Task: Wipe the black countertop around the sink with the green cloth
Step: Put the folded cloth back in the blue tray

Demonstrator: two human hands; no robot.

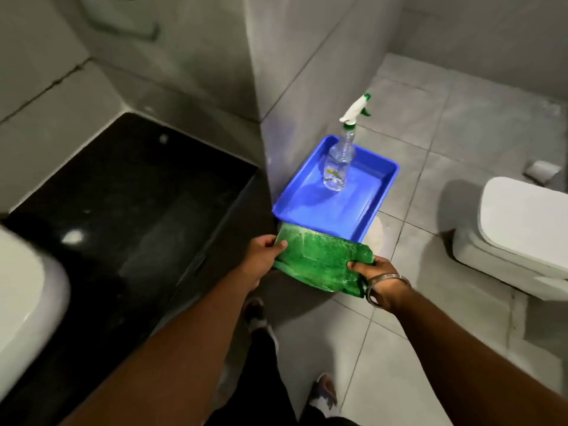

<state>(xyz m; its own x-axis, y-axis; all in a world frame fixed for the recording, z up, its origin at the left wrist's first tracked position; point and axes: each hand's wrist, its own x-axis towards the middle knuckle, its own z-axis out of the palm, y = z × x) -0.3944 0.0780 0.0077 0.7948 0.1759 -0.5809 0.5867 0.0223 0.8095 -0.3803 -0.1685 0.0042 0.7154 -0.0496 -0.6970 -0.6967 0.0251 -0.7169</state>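
Glossy black stone table (pixel 123 192) at left, bare and speckled, white ceramic sink (pixel 27 299) at its near-left edge. White toilet (pixel 519 232) at far right on the grey tiled floor (pixel 430 333). Shallow blue plastic tray (pixel 373 215) on the floor at centre, clear spray bottle with white-and-green trigger (pixel 339 162) upright inside. Green fuzzy cloth (pixel 319 259) held stretched just near of the tray, off the table: left hand (pixel 264 256) pinching its left edge, right hand (pixel 376 276) pinching its right corner. Likely light, soft, floppy, perhaps damp; best bunched flat under one palm. No readable writing; bottle label too small.
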